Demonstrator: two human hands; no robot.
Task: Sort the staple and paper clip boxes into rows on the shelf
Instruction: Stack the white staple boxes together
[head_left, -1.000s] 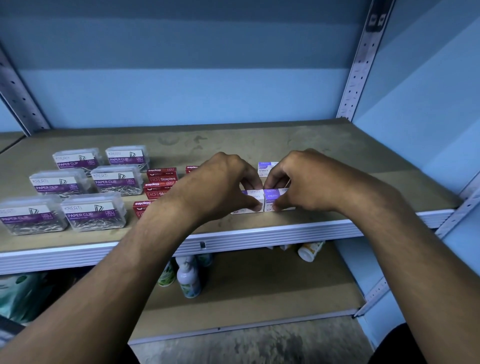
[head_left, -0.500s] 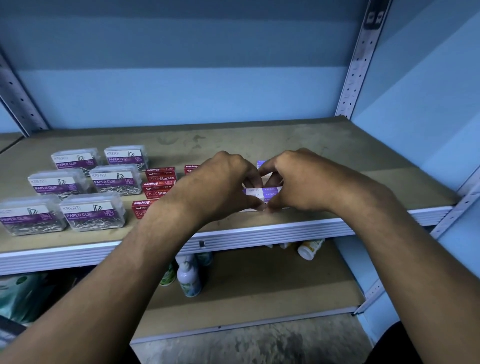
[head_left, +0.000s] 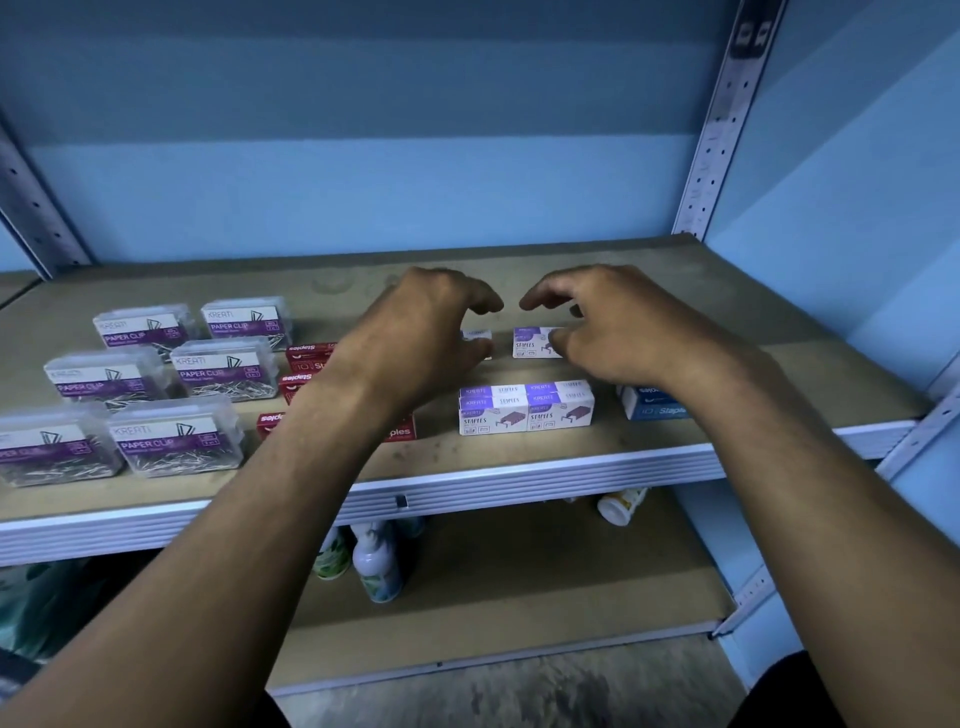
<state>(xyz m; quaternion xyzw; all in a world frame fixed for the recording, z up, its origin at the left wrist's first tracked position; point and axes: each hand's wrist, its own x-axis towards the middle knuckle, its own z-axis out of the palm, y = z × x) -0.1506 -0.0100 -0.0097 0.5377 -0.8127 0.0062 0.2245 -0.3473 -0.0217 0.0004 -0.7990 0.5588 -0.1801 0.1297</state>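
Two stacks of white-and-purple staple boxes (head_left: 525, 411) stand side by side near the shelf's front edge, with no hand on them. Behind them lie two more white-and-purple boxes, one by my left thumb (head_left: 478, 335) and one under my right thumb (head_left: 531, 343). My left hand (head_left: 428, 332) and my right hand (head_left: 610, 327) hover over this rear pair with fingers loosely curved and spread, holding nothing. Red staple boxes (head_left: 306, 354) lie partly hidden behind my left forearm. A blue staple box (head_left: 647, 408) shows behind my right wrist. Several clear paper clip boxes (head_left: 224, 370) sit in two columns at the left.
The brown shelf board (head_left: 597, 260) runs back to a blue wall, with a perforated metal upright (head_left: 724, 135) at the right rear corner. The white front lip (head_left: 545, 480) edges the shelf. On the lower shelf stand small bottles (head_left: 376, 566), and another bottle (head_left: 621, 506) lies there.
Both hands have let go of the front white-and-purple boxes, lifted, and moved back over the rear pair. The front boxes now stand as two neat stacks.
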